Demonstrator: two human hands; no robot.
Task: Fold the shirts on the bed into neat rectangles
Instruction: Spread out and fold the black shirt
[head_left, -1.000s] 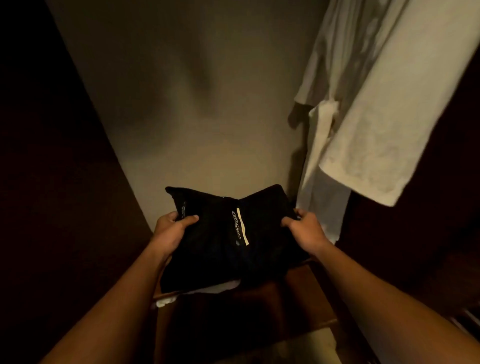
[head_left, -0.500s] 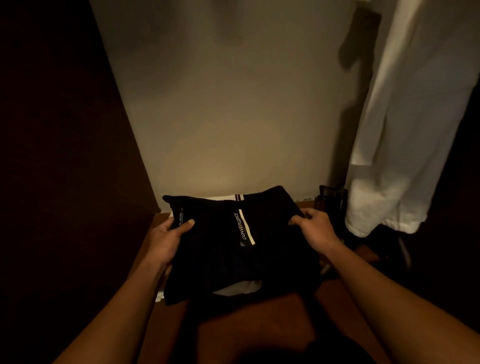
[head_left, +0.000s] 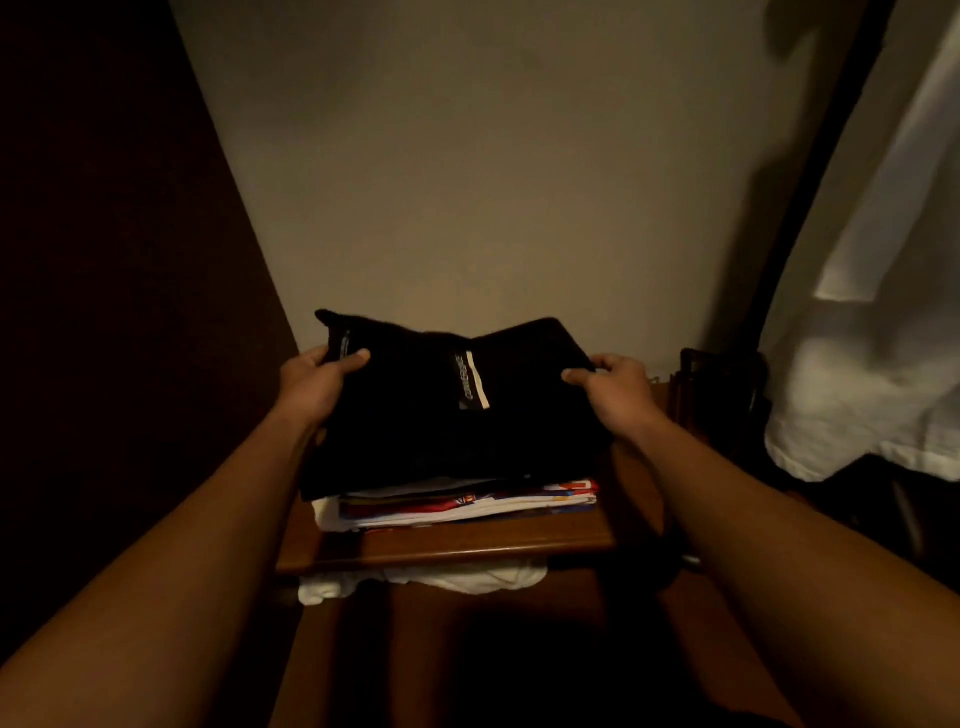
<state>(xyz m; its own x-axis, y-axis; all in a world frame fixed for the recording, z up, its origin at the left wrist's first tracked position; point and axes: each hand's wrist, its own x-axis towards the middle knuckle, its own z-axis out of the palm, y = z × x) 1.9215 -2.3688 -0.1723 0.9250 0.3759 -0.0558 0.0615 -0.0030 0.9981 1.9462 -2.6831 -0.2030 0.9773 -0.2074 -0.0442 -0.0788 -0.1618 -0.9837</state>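
- Dim closet-like nook; pale back wall (head_left: 467, 182), dark panel on the left.
- Black shirt (head_left: 441, 415), already folded to a rough rectangle, sits on top of a stack (head_left: 467, 506) of folded shirts. Stack rests on a wooden shelf (head_left: 447, 545).
- Left hand (head_left: 311, 382) grips the shirt's left edge: thumb curled over the top, other fingers hidden beneath the cloth.
- Right hand (head_left: 618, 387) grips the right edge the same way, thumb on top, fingers tucked out of sight below.
- Two-sided hold likely keeps the fold from springing open while the shirt is lined up with the stack.
- Far edge of the shirt is lifted, with a peak at the back-left corner; near edge looks down on the stack. Judged as mid-placement, not yet released.
- White stripe with lettering (head_left: 475, 382) faces up; text too blurred to read.
- Stack edges show white, red and blue layers, fairly flush at the front, so squaring the black one to them seems the aim.
- White cloth (head_left: 426, 579) bulges out beneath the shelf.
- White garment (head_left: 872, 338) hangs at right, well apart from the stack; a dark frame (head_left: 722, 395) stands between them, unclear what it is.
- No bed in view.
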